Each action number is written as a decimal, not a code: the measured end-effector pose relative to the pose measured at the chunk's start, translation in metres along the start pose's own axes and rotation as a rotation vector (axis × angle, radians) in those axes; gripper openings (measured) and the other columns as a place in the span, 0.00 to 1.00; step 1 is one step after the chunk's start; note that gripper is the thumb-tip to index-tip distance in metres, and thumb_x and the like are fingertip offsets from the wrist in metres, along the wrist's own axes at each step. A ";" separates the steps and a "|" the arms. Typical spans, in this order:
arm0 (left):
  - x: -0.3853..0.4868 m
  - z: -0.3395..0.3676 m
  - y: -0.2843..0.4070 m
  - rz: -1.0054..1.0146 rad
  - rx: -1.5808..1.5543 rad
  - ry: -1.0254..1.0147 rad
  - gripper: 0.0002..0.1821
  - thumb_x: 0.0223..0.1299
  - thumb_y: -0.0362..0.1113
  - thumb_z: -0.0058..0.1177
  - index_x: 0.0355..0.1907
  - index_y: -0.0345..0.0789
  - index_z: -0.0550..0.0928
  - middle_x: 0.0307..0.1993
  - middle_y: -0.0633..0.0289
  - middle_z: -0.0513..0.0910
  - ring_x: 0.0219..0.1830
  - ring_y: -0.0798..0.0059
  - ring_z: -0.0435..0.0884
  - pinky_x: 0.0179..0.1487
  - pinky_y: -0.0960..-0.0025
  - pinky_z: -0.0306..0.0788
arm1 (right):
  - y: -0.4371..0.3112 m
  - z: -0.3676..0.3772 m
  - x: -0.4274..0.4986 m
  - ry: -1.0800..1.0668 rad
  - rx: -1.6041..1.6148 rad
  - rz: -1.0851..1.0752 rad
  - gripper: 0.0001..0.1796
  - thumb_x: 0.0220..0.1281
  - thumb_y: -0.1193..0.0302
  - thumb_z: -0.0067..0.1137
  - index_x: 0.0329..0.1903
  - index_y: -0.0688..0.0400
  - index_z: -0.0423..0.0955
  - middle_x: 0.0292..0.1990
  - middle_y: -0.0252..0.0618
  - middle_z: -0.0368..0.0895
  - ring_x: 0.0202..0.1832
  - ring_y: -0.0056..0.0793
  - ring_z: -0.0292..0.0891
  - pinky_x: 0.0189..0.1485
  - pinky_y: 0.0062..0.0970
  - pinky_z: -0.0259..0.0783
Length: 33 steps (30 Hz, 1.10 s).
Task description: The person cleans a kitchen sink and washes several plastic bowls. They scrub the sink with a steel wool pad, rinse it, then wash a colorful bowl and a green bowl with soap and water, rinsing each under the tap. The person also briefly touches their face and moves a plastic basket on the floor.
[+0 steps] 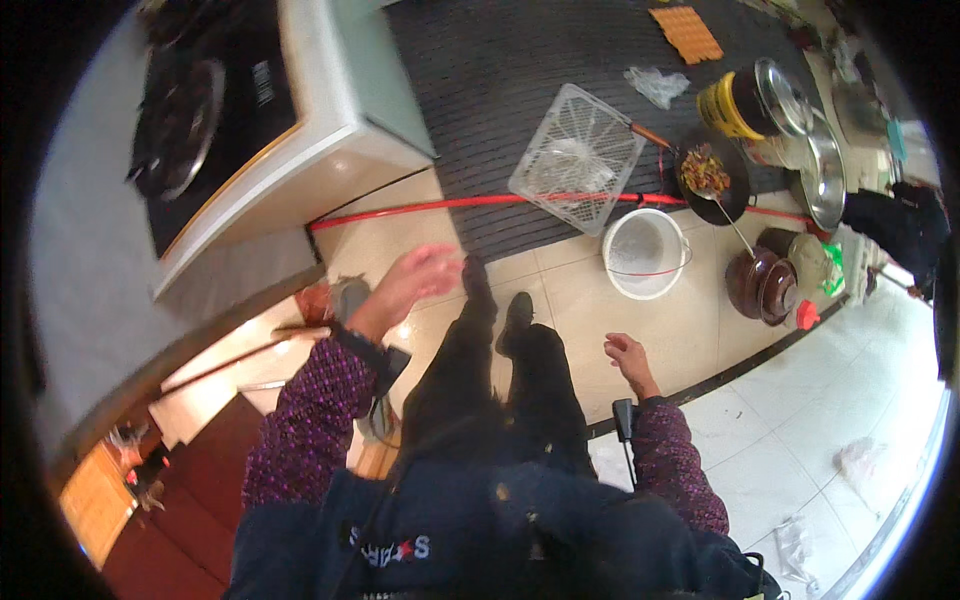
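Note:
My left hand is raised beside the stove counter's corner, fingers apart, with nothing in it. Lower on the right, my right hand hangs over the tiled floor with fingers loosely curled and apart, also holding nothing. Ahead of it stands a white plastic bucket with a wire handle. A translucent plastic basket lies beyond, partly on a dark ribbed mat. Farther right sits a wok of mixed chopped food, with a long-handled metal spatula resting in it.
A red hose crosses the floor and mat. The stove counter juts in at left. A brown lidded pot, a yellow-and-black bucket and a steel basin stand at right. A long wooden handle leans at lower left.

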<state>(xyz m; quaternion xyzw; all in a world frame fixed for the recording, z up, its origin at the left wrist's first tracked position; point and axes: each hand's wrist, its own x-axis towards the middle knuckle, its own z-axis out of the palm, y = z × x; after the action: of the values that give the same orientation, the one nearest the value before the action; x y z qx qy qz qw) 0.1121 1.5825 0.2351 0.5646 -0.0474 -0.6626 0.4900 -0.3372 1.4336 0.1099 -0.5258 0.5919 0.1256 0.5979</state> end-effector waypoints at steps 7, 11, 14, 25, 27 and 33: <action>0.163 -0.058 -0.145 -0.393 0.258 0.256 0.17 0.59 0.36 0.49 0.51 0.36 0.72 0.40 0.62 0.81 0.37 0.77 0.80 0.41 0.74 0.73 | 0.085 -0.064 0.159 0.702 0.776 0.147 0.26 0.59 0.54 0.56 0.59 0.46 0.65 0.48 0.32 0.72 0.45 0.23 0.68 0.47 0.33 0.65; 0.242 -0.083 -0.194 -0.370 0.336 0.257 0.17 0.60 0.38 0.50 0.52 0.37 0.72 0.40 0.63 0.81 0.37 0.78 0.79 0.41 0.74 0.72 | 0.073 -0.133 0.252 0.543 1.085 0.097 0.24 0.64 0.54 0.51 0.57 0.54 0.64 0.48 0.39 0.73 0.51 0.35 0.70 0.58 0.39 0.64; 0.307 -0.086 -0.231 -0.317 0.326 0.324 0.17 0.59 0.38 0.51 0.50 0.35 0.73 0.37 0.63 0.80 0.33 0.79 0.78 0.35 0.76 0.70 | 0.069 -0.156 0.273 0.390 1.177 0.025 0.11 0.67 0.60 0.50 0.41 0.54 0.67 0.25 0.28 0.66 0.29 0.22 0.65 0.44 0.29 0.65; 0.583 -0.074 -0.249 0.070 0.907 0.615 0.41 0.50 0.45 0.61 0.62 0.25 0.62 0.58 0.45 0.69 0.59 0.60 0.69 0.59 0.66 0.65 | 0.117 -0.152 0.180 0.433 1.214 0.215 0.14 0.68 0.62 0.47 0.26 0.49 0.60 0.20 0.23 0.53 0.24 0.18 0.52 0.34 0.24 0.56; 0.603 -0.072 -0.249 0.031 0.890 0.624 0.45 0.49 0.46 0.62 0.64 0.23 0.58 0.59 0.43 0.68 0.61 0.58 0.68 0.61 0.65 0.63 | 0.127 -0.150 0.174 0.417 1.206 0.249 0.13 0.68 0.62 0.47 0.26 0.50 0.61 0.20 0.23 0.54 0.24 0.18 0.53 0.34 0.24 0.57; 0.624 -0.080 -0.254 -0.124 0.763 0.464 0.39 0.53 0.48 0.61 0.60 0.25 0.64 0.49 0.54 0.75 0.49 0.69 0.75 0.53 0.69 0.68 | 0.186 -0.135 0.153 0.430 1.108 0.438 0.13 0.67 0.66 0.48 0.26 0.50 0.60 0.20 0.24 0.53 0.25 0.19 0.54 0.37 0.28 0.63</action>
<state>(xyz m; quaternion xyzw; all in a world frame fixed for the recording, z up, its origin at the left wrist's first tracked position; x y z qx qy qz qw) 0.0971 1.3141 -0.3879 0.8402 -0.1435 -0.4817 0.2037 -0.5175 1.3340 -0.0741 -0.0184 0.7699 -0.1886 0.6094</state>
